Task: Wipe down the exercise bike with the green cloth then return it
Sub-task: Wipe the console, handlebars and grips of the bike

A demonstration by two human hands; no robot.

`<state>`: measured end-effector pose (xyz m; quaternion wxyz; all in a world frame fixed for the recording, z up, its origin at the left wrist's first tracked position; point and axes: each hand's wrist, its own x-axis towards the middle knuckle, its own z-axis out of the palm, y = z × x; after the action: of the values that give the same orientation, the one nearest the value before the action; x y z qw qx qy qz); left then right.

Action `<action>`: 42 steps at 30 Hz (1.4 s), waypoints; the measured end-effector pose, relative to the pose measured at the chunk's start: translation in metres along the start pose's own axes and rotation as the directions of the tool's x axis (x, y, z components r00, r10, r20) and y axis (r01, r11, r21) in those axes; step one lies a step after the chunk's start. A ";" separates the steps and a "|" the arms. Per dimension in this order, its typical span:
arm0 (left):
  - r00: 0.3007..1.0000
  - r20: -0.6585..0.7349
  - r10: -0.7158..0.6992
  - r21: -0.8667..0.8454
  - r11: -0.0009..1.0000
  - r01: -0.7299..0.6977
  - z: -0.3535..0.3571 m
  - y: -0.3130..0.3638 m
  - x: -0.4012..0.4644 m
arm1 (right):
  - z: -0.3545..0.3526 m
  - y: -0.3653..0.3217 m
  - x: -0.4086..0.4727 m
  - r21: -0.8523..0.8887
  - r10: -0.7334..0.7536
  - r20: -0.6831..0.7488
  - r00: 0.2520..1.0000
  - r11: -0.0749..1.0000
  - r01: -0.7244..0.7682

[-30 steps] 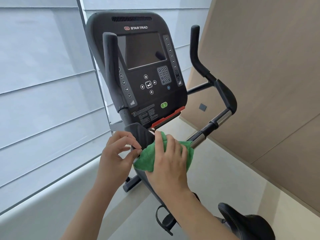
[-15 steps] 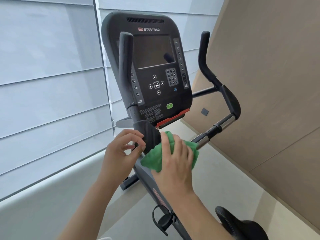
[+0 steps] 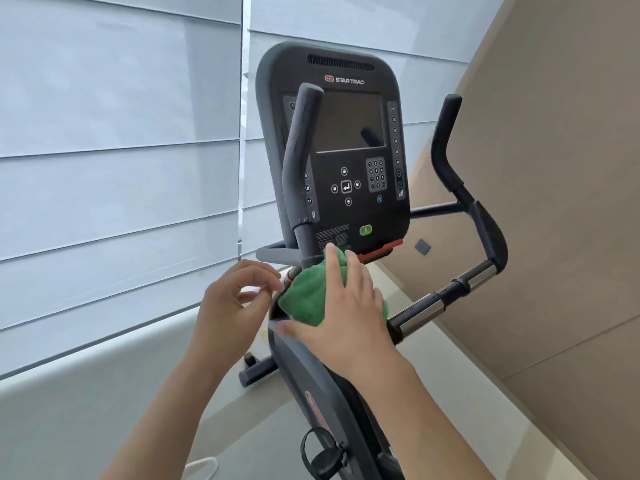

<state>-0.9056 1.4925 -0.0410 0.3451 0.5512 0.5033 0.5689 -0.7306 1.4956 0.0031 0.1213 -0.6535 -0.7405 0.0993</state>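
Right hand (image 3: pixel 349 306) presses cloth (image 3: pixel 304 296) on bike (image 3: pixel 311 375) below console (image 3: pixel 332 150), fingers (image 3: pixel 330 261) straight and spread over it. Left hand (image 3: pixel 230 303) beside cloth, fingers loosely curled, holding nothing.

Green cloth (image 3: pixel 311 292) slid higher up the post.

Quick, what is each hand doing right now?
Left hand: open, fingers loosely curled, holding nothing.
Right hand: open, fingers fairly straight, pressing the green cloth against the bike.
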 end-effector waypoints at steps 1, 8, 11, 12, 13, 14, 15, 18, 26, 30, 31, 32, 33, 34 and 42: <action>1.000 0.000 0.005 -0.006 1.000 -0.005 -0.001 0.000 0.001 | 0.006 0.000 0.000 -0.011 0.028 0.045 0.999 1.000 -0.027; 1.000 0.013 -0.002 -0.031 1.000 0.002 -0.006 -0.003 0.009 | 0.014 -0.005 0.031 -0.055 0.216 -0.102 0.971 0.973 -0.222; 1.000 0.015 0.011 -0.050 0.999 -0.011 -0.004 -0.003 0.012 | 0.015 -0.011 0.048 -0.076 0.223 -0.111 0.968 0.970 -0.232; 1.000 0.017 0.011 -0.053 0.999 -0.010 -0.003 -0.003 0.012 | 0.010 -0.010 0.056 -0.054 0.232 -0.068 0.970 0.970 -0.236; 1.000 0.023 0.007 -0.050 0.999 -0.006 -0.002 -0.003 0.013 | 0.002 -0.008 0.064 -0.024 0.245 -0.003 0.969 0.969 -0.245; 0.999 0.033 0.003 -0.043 0.999 -0.001 0.000 -0.004 0.013 | -0.008 -0.005 0.072 0.026 0.258 0.090 0.962 0.965 -0.261; 0.999 0.043 -0.001 -0.034 0.999 0.002 0.002 -0.003 0.014 | -0.017 -0.001 0.078 0.100 0.255 0.198 0.946 0.955 -0.279; 0.998 0.069 0.007 -0.016 1.000 -0.006 0.008 0.001 0.011 | -0.025 0.009 0.085 0.265 0.200 0.335 0.921 0.918 -0.296; 1.000 0.000 -0.013 -0.021 1.000 0.013 0.015 0.006 0.004 | 0.032 -0.015 0.043 -0.159 0.166 -0.318 0.934 0.961 -0.225; 1.000 -0.018 -0.025 0.013 1.000 0.025 0.018 0.010 0.003 | -0.001 0.011 0.079 0.176 0.165 0.087 0.982 0.968 -0.178; 0.999 -0.027 -0.022 0.019 1.000 0.022 0.019 0.012 0.002 | -0.007 0.018 0.085 0.267 0.126 0.177 0.976 0.948 -0.171; 0.999 -0.036 -0.016 0.025 1.000 0.017 0.021 0.014 0.001 | -0.010 0.024 0.090 0.341 0.087 0.234 0.968 0.925 -0.166; 0.999 -0.045 -0.011 0.029 1.000 0.012 0.023 0.015 -0.002 | -0.010 0.029 0.094 0.400 0.057 0.269 0.961 0.902 -0.165; 0.999 -0.053 -0.009 0.032 0.999 0.010 0.024 0.017 -0.004 | -0.009 0.034 0.096 0.445 0.033 0.299 0.954 0.879 -0.170; 0.990 -0.142 -0.006 0.080 0.997 0.017 0.037 0.027 -0.028 | -0.003 0.040 0.068 0.528 0.038 0.135 0.990 0.843 -0.104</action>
<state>-0.8608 1.4661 -0.0276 0.2893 0.5202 0.5523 0.5837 -0.6993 1.5678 -0.0027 0.2499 -0.6139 -0.6649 0.3443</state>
